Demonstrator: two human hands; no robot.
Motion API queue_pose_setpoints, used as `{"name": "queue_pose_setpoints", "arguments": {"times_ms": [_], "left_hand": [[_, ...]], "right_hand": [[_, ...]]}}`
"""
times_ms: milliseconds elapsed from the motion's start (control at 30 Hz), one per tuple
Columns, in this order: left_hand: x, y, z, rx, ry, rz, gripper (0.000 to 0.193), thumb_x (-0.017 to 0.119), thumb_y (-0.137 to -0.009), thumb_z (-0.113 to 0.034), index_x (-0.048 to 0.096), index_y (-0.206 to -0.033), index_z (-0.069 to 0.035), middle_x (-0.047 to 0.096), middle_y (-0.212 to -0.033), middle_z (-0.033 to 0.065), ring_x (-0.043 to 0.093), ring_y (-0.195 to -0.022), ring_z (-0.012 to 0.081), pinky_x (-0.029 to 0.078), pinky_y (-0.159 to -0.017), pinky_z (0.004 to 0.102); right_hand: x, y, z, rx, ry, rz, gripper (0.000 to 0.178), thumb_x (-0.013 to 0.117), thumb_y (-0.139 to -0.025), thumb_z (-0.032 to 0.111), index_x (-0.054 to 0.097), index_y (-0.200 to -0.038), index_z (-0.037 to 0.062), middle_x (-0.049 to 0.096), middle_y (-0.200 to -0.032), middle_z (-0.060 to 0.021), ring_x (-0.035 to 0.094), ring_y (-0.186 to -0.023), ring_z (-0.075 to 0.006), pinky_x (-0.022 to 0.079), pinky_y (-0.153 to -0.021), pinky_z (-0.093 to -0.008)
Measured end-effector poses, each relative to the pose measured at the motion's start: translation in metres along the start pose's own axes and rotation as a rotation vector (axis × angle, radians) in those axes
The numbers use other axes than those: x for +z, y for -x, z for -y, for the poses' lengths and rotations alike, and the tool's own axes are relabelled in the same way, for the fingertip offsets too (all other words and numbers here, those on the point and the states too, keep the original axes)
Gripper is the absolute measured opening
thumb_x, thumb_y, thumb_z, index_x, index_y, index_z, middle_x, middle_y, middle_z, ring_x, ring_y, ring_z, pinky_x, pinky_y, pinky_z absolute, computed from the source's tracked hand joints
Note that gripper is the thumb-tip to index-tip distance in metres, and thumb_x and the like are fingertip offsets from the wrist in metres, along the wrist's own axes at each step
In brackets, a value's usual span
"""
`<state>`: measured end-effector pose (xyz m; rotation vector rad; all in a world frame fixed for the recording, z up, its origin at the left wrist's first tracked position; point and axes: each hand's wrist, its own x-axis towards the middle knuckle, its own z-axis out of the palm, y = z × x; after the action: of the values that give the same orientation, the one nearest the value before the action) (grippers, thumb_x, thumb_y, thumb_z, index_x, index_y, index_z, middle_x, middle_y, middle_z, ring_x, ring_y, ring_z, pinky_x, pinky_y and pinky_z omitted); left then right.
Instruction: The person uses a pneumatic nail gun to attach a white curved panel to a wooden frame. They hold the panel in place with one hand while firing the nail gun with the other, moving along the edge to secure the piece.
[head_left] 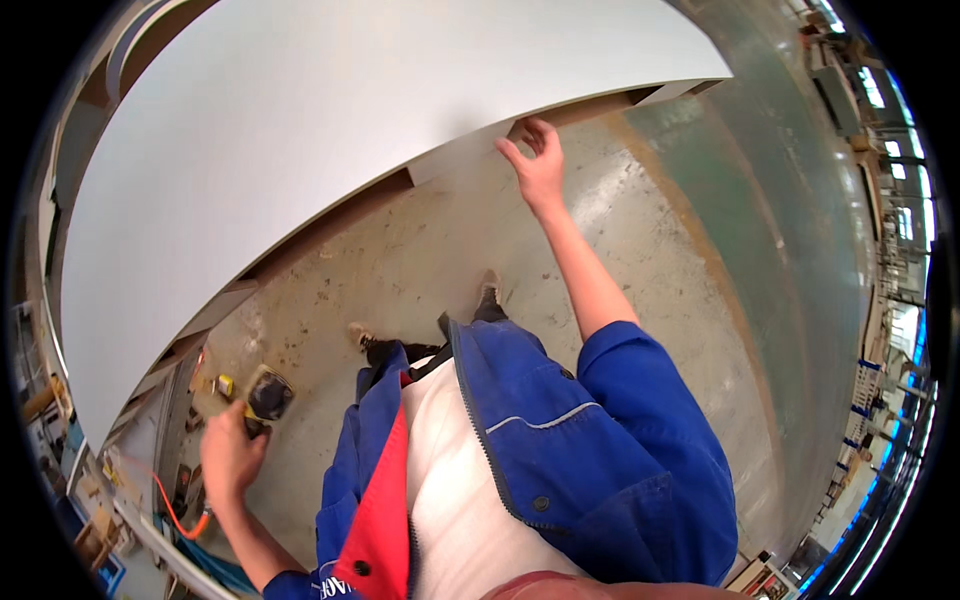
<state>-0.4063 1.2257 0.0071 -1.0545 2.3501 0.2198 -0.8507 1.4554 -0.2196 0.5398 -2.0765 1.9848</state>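
A large white panel (330,110) with a curved-looking front edge stretches across the top of the head view. Under that edge sit brown and white pieces with dark gaps between them. My right hand (541,165) is at the edge, right of a white block (465,152); its fingers are curled but apart, and I see nothing in them. Down at the left, my left hand (230,455) grips the handle of a yellow-and-black power tool (268,396), its broad dark end pointing up and right. The exact kind of tool is unclear.
An orange hose (180,525) curves beside my left forearm; whether it joins the tool is hidden. Clutter and wooden pieces (95,535) lie at the lower left. Below me is a stained grey floor (400,255), with a green strip (730,190) to the right. Shelving lines the far right.
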Motion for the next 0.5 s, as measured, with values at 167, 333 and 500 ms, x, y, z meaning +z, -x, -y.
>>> {"name": "queue_pose_setpoints", "arguments": {"times_ms": [167, 333, 500], "left_hand": [[-0.095, 0.022, -0.114, 0.227, -0.005, -0.302, 0.044, 0.07, -0.07, 0.002, 0.062, -0.113, 0.0, 0.064, -0.098, 0.0216, 0.058, -0.089, 0.0437, 0.047, -0.087, 0.0458], [-0.142, 0.031, -0.175, 0.223, 0.309, -0.438, 0.037, 0.072, -0.082, -0.004, 0.06, -0.117, 0.001, 0.062, -0.103, 0.0104, 0.063, -0.09, 0.022, 0.05, -0.082, 0.0344], [-0.153, -0.041, -0.245, 0.185, 0.442, -0.232, 0.019, 0.07, -0.088, -0.01, 0.063, -0.101, 0.001, 0.055, -0.066, -0.0018, 0.048, -0.057, 0.0058, 0.035, -0.051, 0.024]], "right_hand": [[-0.03, -0.04, -0.034, 0.378, -0.366, 0.412, 0.031, 0.084, -0.079, 0.016, 0.07, -0.099, -0.0034, 0.065, -0.079, 0.0007, 0.052, -0.072, -0.0075, 0.042, -0.063, -0.0246], [-0.014, -0.053, -0.02, 0.453, -0.45, 0.601, 0.034, 0.084, -0.076, 0.008, 0.07, -0.105, -0.0025, 0.071, -0.101, -0.0063, 0.063, -0.092, -0.0137, 0.051, -0.083, -0.0293], [-0.021, -0.059, -0.035, 0.42, -0.49, 0.569, 0.033, 0.085, -0.075, 0.008, 0.071, -0.102, -0.0026, 0.071, -0.099, -0.0068, 0.064, -0.09, -0.0132, 0.051, -0.081, -0.0289]]}}
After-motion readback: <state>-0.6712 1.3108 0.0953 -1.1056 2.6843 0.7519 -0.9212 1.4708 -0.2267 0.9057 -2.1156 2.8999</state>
